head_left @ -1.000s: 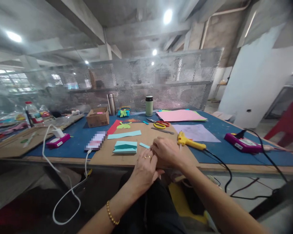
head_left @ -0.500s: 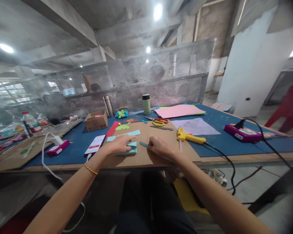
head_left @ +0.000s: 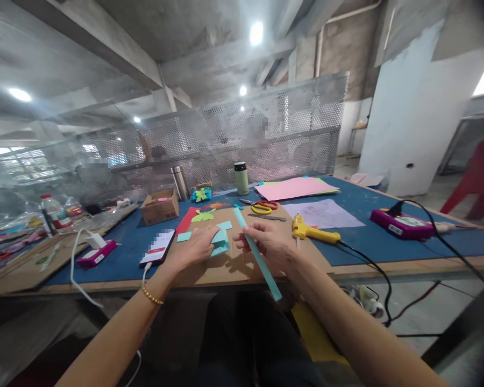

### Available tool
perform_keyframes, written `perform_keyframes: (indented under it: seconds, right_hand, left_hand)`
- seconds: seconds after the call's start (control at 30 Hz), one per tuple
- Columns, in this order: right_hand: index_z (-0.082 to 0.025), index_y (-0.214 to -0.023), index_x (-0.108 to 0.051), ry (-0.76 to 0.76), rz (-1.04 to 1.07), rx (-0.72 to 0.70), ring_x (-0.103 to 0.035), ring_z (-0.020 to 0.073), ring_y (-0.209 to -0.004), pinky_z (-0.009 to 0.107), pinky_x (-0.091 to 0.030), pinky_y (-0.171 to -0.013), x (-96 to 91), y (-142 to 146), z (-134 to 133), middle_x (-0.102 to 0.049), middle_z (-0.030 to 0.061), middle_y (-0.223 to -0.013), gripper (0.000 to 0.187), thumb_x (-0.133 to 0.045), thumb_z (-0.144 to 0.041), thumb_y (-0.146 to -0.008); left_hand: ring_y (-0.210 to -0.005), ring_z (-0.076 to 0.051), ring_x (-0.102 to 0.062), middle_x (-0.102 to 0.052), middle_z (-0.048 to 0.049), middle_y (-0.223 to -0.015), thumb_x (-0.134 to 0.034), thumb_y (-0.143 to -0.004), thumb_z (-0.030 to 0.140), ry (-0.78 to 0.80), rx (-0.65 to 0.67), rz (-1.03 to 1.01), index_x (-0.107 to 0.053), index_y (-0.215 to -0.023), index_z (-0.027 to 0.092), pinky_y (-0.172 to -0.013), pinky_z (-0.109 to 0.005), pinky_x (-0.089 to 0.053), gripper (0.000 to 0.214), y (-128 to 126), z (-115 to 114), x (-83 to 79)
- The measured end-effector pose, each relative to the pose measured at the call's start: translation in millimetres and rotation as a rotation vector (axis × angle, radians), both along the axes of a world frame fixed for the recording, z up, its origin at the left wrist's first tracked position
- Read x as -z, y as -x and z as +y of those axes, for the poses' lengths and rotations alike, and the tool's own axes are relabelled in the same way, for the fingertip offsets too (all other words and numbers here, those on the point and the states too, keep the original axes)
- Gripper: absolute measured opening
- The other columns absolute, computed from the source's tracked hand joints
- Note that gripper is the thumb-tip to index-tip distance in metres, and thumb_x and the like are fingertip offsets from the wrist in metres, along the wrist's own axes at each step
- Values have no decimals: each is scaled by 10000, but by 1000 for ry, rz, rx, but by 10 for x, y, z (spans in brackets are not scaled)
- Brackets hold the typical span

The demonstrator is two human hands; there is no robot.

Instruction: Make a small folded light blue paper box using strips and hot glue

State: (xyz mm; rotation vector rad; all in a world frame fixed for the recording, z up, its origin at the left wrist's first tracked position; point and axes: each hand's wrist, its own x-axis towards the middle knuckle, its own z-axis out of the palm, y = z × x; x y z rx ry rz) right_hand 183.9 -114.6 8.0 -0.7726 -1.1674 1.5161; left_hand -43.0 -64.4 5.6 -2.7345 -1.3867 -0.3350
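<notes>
My right hand [head_left: 264, 244] pinches a long light-blue paper strip [head_left: 262, 263] between thumb and fingers, raised at a slant above the cardboard. A folded light-blue paper piece [head_left: 221, 244] is under the curled fingers of my left hand [head_left: 197, 250], its right end sticking out past them. Behind that hand, a flat light-blue strip [head_left: 184, 236] shows in part on the cardboard sheet [head_left: 242, 269]. Beyond it lie a green paper leaf shape [head_left: 203, 215] and red paper [head_left: 185, 223].
Scissors [head_left: 262, 206], a dark blade-like tool [head_left: 267, 217] and a yellow glue gun [head_left: 312, 231] lie right of centre. Pink sheets [head_left: 294, 187], a cardboard box [head_left: 159, 207], a green bottle [head_left: 241, 178] and a phone [head_left: 158, 247] also occupy the table. The glue gun's cord runs off the front edge.
My right hand has picked the light-blue strip up off the cardboard and holds it slanted. My left hand stays at the folded paper, which has turned slightly.
</notes>
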Motion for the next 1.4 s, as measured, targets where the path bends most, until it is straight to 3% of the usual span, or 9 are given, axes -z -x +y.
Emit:
perform_keyframes:
  seconds: [0.13, 0.4, 0.77, 0.9, 1.1, 1.4]
  right_hand:
    - [-146, -790, -641, 26, 68, -36, -697, 141, -688, 244, -561, -627, -29, 34, -62, -759, 95, -878, 212, -775, -308, -771]
    - [-145, -749, -608, 33, 96, -78, -688, 128, -642, 229, -557, -599, 8, 46, -199, -755, 89, -837, 296, -829, -338, -714]
    - [-151, -752, -591, 60, 58, -98, -684, 130, -629, 232, -540, -589, 58, 26, -193, -743, 72, -809, 360, -859, -371, -654]
    - [-153, -733, -558, 47, 74, -115, -681, 133, -626, 239, -529, -595, 52, 40, -196, -735, 66, -787, 402, -869, -387, -633]
    - [-155, -732, -549, 29, 93, -154, -675, 129, -629, 244, -513, -603, 26, 56, -209, -729, 57, -799, 418, -869, -401, -626]
    - [-153, -714, -568, 34, 82, -149, -624, 99, -603, 216, -472, -577, 18, 75, -251, -721, 43, -770, 414, -871, -417, -616]
  left_hand:
    - [-1228, -274, -496, -507, -150, -1301, -518, -786, 31, -101, -1, -62, -431, -1384, 189, -1034, -425, -398, 625, -55, -275, -60]
    - [-1203, -293, -506, -488, -136, -1236, -550, -835, 131, -115, 20, -61, -350, -1464, 214, -1000, -436, -434, 665, -140, -576, -148]
    - [-1207, -314, -498, -502, -129, -1219, -603, -826, 200, -59, 29, 23, -350, -1458, 225, -984, -435, -435, 682, -189, -678, -230]
    - [-1186, -312, -502, -513, -137, -1226, -610, -872, 396, 20, 72, 0, -368, -1459, 230, -975, -430, -431, 656, -157, -664, -283]
    - [-1170, -325, -504, -537, -133, -1202, -601, -802, 665, 90, 83, -24, -399, -1461, 239, -968, -431, -426, 810, -146, -640, -373]
    - [-1098, -297, -534, -552, -118, -1170, -520, -869, 638, 70, 110, -78, -512, -1341, 245, -931, -420, -437, 614, -140, -620, -341]
